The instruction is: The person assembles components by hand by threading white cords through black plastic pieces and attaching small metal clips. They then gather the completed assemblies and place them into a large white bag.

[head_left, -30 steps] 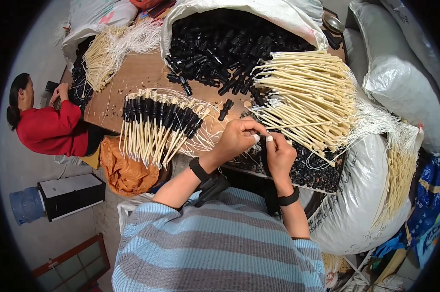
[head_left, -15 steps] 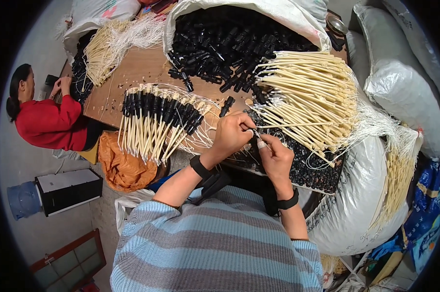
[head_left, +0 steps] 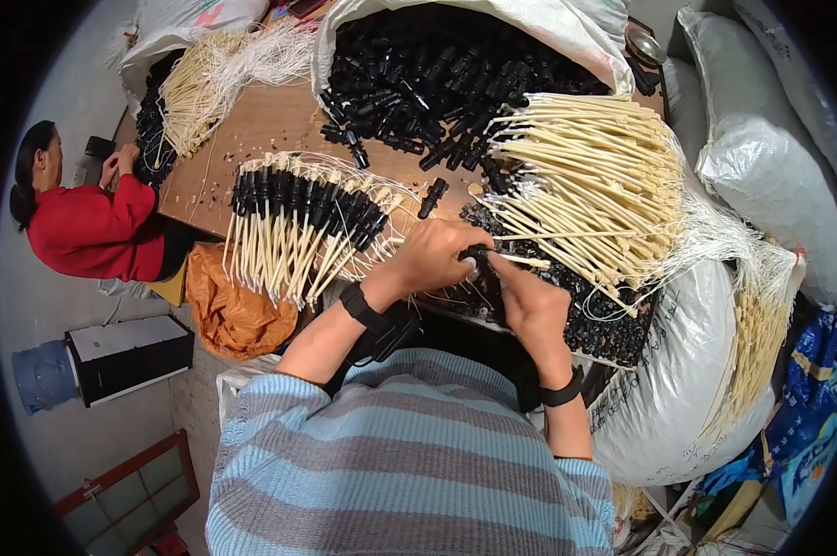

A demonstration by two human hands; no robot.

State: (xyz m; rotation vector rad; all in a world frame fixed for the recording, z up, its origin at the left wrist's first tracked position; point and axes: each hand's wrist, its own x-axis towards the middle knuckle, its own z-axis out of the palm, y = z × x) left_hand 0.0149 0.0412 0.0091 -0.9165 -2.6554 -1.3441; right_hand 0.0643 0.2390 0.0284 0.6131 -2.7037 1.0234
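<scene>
Close together at the table's near edge, both hands are closed around one piece. My left hand grips a black plastic fitting, partly covered by its fingers. A cream-coloured stick juts out to the right from between the hands. My right hand pinches where stick and fitting meet; its fingertips are partly hidden. To the left lies a row of cream sticks with black fittings on them. A large bundle of cream sticks with white strings lies to the right. One loose black fitting rests just beyond my left hand.
A white sack spills a heap of black fittings at the back. A mat of black granules lies under the stick bundle. Full sacks crowd the right. A person in red works at the far left; an orange bag sits below the table.
Earlier my hands pinched a thin white string between them. Now a black fitting and a protruding cream stick show there, and my right hand has turned and sits slightly lower.
</scene>
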